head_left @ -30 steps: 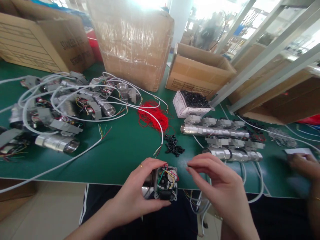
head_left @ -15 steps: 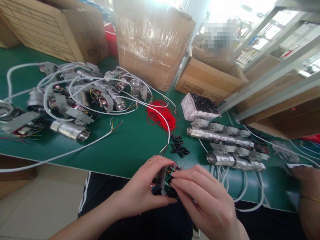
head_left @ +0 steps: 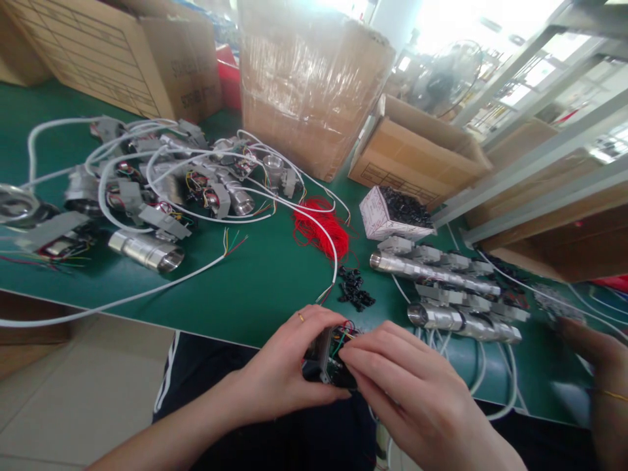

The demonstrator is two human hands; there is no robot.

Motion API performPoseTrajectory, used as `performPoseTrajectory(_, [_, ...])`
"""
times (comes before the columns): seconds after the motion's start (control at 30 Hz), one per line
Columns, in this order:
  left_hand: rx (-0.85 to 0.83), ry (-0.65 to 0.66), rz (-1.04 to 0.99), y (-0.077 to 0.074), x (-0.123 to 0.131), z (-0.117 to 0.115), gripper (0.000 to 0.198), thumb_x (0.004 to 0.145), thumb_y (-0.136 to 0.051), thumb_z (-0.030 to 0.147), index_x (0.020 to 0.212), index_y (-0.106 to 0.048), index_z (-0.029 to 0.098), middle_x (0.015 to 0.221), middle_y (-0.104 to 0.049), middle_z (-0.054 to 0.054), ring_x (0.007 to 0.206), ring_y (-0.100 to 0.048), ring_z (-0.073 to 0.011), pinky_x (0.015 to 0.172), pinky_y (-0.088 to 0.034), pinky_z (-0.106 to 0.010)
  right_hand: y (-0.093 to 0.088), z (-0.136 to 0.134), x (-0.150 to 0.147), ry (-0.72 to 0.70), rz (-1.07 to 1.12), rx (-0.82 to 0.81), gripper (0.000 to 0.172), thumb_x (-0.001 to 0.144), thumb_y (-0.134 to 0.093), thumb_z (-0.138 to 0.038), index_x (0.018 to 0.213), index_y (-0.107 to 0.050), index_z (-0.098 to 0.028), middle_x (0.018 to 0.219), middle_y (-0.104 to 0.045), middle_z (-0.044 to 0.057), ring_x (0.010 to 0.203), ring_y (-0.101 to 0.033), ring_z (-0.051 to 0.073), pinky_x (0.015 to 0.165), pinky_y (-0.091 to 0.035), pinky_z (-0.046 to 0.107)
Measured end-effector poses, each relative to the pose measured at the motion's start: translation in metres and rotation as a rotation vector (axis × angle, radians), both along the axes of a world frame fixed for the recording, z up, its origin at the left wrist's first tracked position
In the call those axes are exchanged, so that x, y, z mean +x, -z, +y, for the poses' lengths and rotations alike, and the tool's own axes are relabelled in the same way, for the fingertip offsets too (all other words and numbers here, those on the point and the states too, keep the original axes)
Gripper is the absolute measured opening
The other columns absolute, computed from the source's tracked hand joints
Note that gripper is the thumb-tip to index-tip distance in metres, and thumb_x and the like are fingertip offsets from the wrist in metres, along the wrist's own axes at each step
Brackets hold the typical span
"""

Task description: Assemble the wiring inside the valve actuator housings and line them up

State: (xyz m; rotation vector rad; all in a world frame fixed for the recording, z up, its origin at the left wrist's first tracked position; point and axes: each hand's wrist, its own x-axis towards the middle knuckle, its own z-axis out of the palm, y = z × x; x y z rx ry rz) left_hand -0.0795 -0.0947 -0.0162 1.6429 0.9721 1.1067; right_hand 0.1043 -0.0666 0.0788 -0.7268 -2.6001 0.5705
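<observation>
My left hand (head_left: pixel 282 363) is wrapped round a small open actuator housing (head_left: pixel 324 358) at the table's front edge, its thumb underneath and fingers over the top. Thin coloured wires (head_left: pixel 339 344), red, green and pale, show inside the housing. My right hand (head_left: pixel 412 379) is closed at the housing's open side, thumb and fingertips pinched together among the wires. What exactly the pinch holds is hidden by the fingers. Just beyond lie small black parts (head_left: pixel 356 288) in a pile and a white cable (head_left: pixel 331 252) with bare coloured ends.
Metal valves with grey housings and cables (head_left: pixel 147 252) crowd the left. Two rows of valves (head_left: pixel 436 271) lie at right, near a small box of black parts (head_left: pixel 392 212). Red wire (head_left: pixel 321 229) lies mid-table. Cartons (head_left: pixel 314 91) stand behind. Another person's hand (head_left: pixel 589 343) is at far right.
The view has shifted slightly, so the table's things sit a little further right. My right fingertips have moved slightly at the housing. The other person's hand has moved a little.
</observation>
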Motion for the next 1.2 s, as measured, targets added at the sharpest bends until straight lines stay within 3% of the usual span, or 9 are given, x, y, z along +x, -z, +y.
performPoseTrajectory(0.2, [0.003, 0.006, -0.004, 0.001, -0.001, 0.001, 0.070, 0.069, -0.093, 0.024, 0.126, -0.052, 0.024, 0.122, -0.064, -0.005, 0.113, -0.061, -0.0257, 0.102, -0.047, -0.039, -0.005, 0.001, -0.001, -0.053, -0.195, 0.071, 0.027, 0.103, -0.042, -0.006, 0.087, -0.063, -0.014, 0.086, -0.064, 0.009, 0.078, -0.058, 0.022, 0.073, -0.056, 0.035])
performPoseTrajectory(0.53, [-0.001, 0.028, 0.009, -0.004, -0.002, -0.002, 0.071, 0.068, -0.093, 0.019, 0.125, -0.053, 0.023, 0.123, -0.065, -0.005, 0.115, -0.060, -0.0249, 0.102, -0.046, -0.037, -0.013, 0.002, -0.007, -0.121, -0.343, 0.261, 0.027, 0.090, -0.046, 0.005, 0.086, -0.065, -0.014, 0.083, -0.063, 0.007, 0.074, -0.054, 0.021, 0.068, -0.051, 0.035])
performPoseTrajectory(0.8, [-0.004, 0.018, -0.009, -0.010, -0.002, 0.003, 0.061, 0.070, -0.087, 0.012, 0.122, -0.055, 0.022, 0.119, -0.066, -0.004, 0.111, -0.062, -0.0235, 0.098, -0.046, -0.033, -0.009, -0.002, -0.018, -0.094, -0.467, 0.371, 0.011, 0.091, -0.062, -0.008, 0.088, -0.060, -0.018, 0.079, -0.062, 0.005, 0.073, -0.053, 0.020, 0.063, -0.043, 0.033])
performPoseTrajectory(0.9, [-0.009, 0.014, -0.012, -0.011, -0.002, 0.003, 0.063, 0.069, -0.086, 0.007, 0.121, -0.056, 0.023, 0.118, -0.067, -0.003, 0.110, -0.063, -0.0230, 0.097, -0.047, -0.032, -0.008, -0.001, -0.018, -0.094, -0.487, 0.362, 0.010, 0.091, -0.064, -0.010, 0.088, -0.059, -0.019, 0.078, -0.062, 0.004, 0.071, -0.052, 0.020, 0.063, -0.042, 0.032])
performPoseTrajectory(1.2, [-0.025, 0.008, 0.017, -0.010, -0.001, 0.001, 0.060, 0.070, -0.089, 0.016, 0.121, -0.056, 0.021, 0.120, -0.067, -0.004, 0.111, -0.062, -0.0228, 0.099, -0.047, -0.033, 0.002, -0.001, -0.018, -0.001, -0.392, 0.358, 0.020, 0.080, -0.069, -0.002, 0.074, -0.058, -0.018, 0.074, -0.066, 0.003, 0.062, -0.050, 0.019, 0.056, -0.037, 0.033])
